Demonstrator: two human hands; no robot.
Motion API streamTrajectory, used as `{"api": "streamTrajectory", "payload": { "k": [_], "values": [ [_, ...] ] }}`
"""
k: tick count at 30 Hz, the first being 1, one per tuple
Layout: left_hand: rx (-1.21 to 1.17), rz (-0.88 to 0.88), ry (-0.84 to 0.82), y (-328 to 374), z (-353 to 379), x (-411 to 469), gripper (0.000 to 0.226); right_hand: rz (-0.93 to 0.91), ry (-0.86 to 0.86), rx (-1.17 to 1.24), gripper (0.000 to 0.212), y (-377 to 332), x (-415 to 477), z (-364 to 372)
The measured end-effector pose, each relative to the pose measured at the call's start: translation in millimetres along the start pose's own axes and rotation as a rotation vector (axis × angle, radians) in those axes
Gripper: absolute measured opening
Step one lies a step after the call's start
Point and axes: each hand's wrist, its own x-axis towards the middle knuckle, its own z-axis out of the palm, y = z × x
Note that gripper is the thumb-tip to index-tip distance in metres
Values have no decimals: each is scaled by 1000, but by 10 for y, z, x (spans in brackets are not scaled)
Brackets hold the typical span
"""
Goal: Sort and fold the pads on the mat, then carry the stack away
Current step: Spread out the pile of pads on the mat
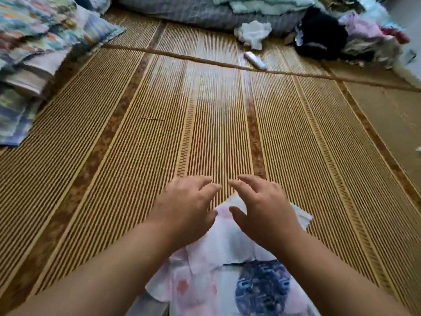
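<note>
We have both hands out over the near end of the striped mat [118,156], and both are open with nothing gripped. Our left hand [184,208] hovers with fingers spread and slightly curled, its thumb just at the far edge of the pale pink-and-white pad [227,238] lying below us. Our right hand [264,213] mirrors it, palm down over the pad's far corner. Whether either palm actually presses on the cloth we cannot tell from here.

That pad sits near us on the mat, overlapping a second piece with a dark blue round print [262,290] nearer still. A stack of folded patterned pads [34,53] rests at the far left edge of the mat.

The main risk, as we judge it, is the overlap: the pieces lie on each other, so pinching the far edge may lift two layers at once and spoil the sorting. The thin cloth looks limp, so a fold started from one corner could skew or bunch. The smooth slatted mat may let the pad slide when we press and drag. Farther off, the small white cylinder [255,60] and the crumpled white cloth [254,33] lie well apart from our work, but they could be underfoot when we carry the stack away.
</note>
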Motion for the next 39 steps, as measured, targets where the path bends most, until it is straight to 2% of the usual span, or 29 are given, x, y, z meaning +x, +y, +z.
{"api": "streamTrajectory", "payload": {
  "k": [6, 19, 25, 30, 34, 39],
  "values": [
    [81, 22, 59, 72, 56, -163, 52, 9, 125, -36, 47, 64, -256, 26],
    [144, 115, 123, 868, -659, -1608, 59, 9, 145, -36, 54, -474, -1769, -743],
    [137, 52, 81, 868, -654, -2176, 61, 4, 147, -30, 56, -566, -2284, -748],
    [101, 6, 38, 732, -447, -2192, 61, 6, 103, 36, 57, -572, -2220, -456],
    [14, -67, 0, 593, -200, -1903, 65, -11, 36, 101, 58, -555, -1821, -174],
    [-63, -133, -43, 343, -47, -1370, 67, 68, -17, 187, 59, -319, -1156, -22]
  ]
}}
